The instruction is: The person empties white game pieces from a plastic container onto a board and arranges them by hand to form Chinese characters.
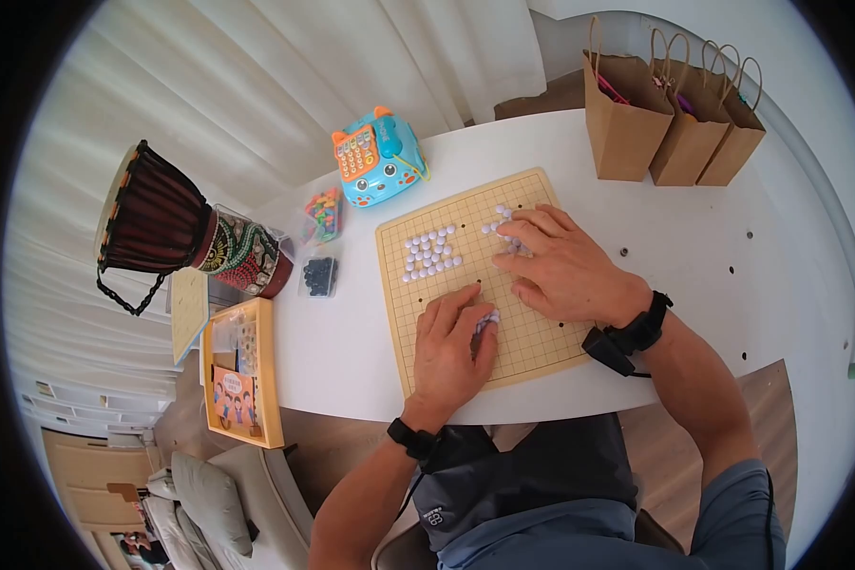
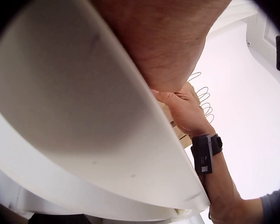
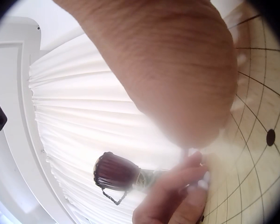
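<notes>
On the wooden grid board (image 1: 527, 356), white go stones (image 1: 431, 253) form a patterned group at the left. My left hand (image 1: 442, 351) rests low on the board, with several loose white stones (image 1: 487, 321) held between thumb and curled fingers. These stones (image 3: 203, 182) also show in the right wrist view. Farther up the board, my right hand (image 1: 570, 271) spreads over a second group of white stones (image 1: 501, 215), its fingertips right at them and its palm hiding part of the grid. In the left wrist view, my right hand (image 2: 189, 112) appears beyond the left forearm.
A blue toy phone (image 1: 382, 163) stands behind the board. Left of it are a box of colourful pieces (image 1: 323, 215) and a box of dark stones (image 1: 319, 276). A drum (image 1: 214, 242) and wooden tray (image 1: 268, 380) lie farther left. Paper bags (image 1: 632, 119) stand back right.
</notes>
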Demonstrator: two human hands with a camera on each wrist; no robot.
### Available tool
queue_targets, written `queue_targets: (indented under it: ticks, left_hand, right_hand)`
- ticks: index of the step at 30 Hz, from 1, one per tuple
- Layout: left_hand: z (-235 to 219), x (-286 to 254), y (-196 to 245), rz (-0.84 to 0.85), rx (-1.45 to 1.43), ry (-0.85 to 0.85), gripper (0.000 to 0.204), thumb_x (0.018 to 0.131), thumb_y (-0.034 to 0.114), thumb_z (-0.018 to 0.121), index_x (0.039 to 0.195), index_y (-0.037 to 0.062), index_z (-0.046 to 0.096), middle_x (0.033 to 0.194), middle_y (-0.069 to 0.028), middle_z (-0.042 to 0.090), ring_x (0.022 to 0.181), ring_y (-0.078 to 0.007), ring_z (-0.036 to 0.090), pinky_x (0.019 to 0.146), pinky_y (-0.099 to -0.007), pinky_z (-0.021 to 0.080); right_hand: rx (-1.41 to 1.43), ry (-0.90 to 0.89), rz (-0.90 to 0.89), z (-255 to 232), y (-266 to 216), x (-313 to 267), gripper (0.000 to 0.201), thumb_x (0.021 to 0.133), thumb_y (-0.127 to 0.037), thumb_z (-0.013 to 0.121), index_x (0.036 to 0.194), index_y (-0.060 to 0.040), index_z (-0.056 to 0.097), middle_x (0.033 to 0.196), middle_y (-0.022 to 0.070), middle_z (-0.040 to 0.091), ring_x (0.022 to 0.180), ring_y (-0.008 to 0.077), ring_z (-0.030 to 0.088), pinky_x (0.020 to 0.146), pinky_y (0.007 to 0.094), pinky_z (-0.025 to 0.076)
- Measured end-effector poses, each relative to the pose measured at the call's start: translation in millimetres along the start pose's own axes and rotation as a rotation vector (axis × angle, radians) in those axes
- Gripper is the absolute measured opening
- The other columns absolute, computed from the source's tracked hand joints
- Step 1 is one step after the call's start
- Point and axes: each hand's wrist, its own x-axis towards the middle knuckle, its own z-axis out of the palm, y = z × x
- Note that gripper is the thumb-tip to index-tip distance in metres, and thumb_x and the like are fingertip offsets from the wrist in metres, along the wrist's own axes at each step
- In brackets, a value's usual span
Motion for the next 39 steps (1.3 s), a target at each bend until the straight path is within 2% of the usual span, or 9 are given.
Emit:
queue_targets:
  ticks: [11,13,19,29,32,34,39]
  left_hand:
    - [0,0,0,-0.008,-0.002,-0.007,0.026,0.095,0.005,0.084,0.121,0.0051,0.08,0.142,-0.0156,0.075,0.125,-0.0375,0.07,0.109,-0.048,0.056]
    - [0,1,0,-0.012,-0.003,-0.009,0.026,0.095,0.005,0.083,0.121,0.0049,0.08,0.142,-0.0157,0.075,0.125,-0.0374,0.07,0.108,-0.0479,0.056]
    - [-1,1,1,-0.01,-0.005,-0.01,0.026,0.095,0.005,0.084,0.121,0.0046,0.08,0.143,-0.0158,0.075,0.125,-0.0376,0.07,0.108,-0.048,0.056]
    - [0,1,1,-0.007,-0.01,-0.007,0.027,0.094,0.004,0.083,0.121,0.0043,0.08,0.143,-0.0155,0.075,0.124,-0.0377,0.071,0.108,-0.0479,0.057]
    - [0,1,1,-0.009,-0.006,-0.005,0.027,0.094,0.004,0.083,0.12,0.0043,0.08,0.143,-0.0154,0.075,0.124,-0.0376,0.071,0.108,-0.048,0.057]
    - [0,0,0,-0.011,-0.008,-0.005,0.026,0.094,0.004,0.084,0.12,0.0043,0.08,0.143,-0.0155,0.075,0.124,-0.0379,0.071,0.108,-0.0481,0.057]
    - [0,0,0,-0.009,-0.003,-0.004,0.026,0.095,0.005,0.084,0.12,0.0042,0.08,0.143,-0.0158,0.075,0.126,-0.0384,0.07,0.108,-0.0481,0.057]
  right_hand:
    - [0.016,0.026,0.027,-2,2,1,0.03,0.095,-0.015,0.076,0.124,-0.0062,0.081,0.148,0.0161,0.069,0.146,0.0366,0.057,0.132,0.0528,0.04]
    - [-0.036,0.15,0.04,0,8,1,0.027,0.094,-0.012,0.075,0.119,-0.0052,0.083,0.145,0.015,0.07,0.142,0.0356,0.059,0.127,0.0511,0.044]
    - [0.0,0.145,0.052,-5,16,0,0.018,0.092,-0.01,0.074,0.104,-0.0032,0.085,0.139,0.0143,0.073,0.137,0.0341,0.062,0.123,0.0493,0.047]
    - [0.017,0.145,0.021,0,17,-1,0.015,0.093,-0.005,0.075,0.106,-0.0042,0.082,0.138,0.0134,0.071,0.133,0.0359,0.063,0.124,0.05,0.046]
    - [-0.022,0.219,0.065,-2,20,0,0.017,0.093,-0.009,0.074,0.105,-0.0041,0.085,0.135,0.0136,0.074,0.128,0.0346,0.065,0.124,0.0488,0.047]
    - [-0.089,0.238,0.158,-5,22,-1,0.019,0.095,-0.009,0.073,0.108,-0.0048,0.085,0.134,0.0128,0.073,0.127,0.0337,0.065,0.125,0.0482,0.046]
    - [-0.119,0.204,0.208,-2,33,-7,0.022,0.096,-0.008,0.072,0.112,-0.0054,0.086,0.134,0.0124,0.074,0.127,0.0331,0.065,0.125,0.0483,0.046]
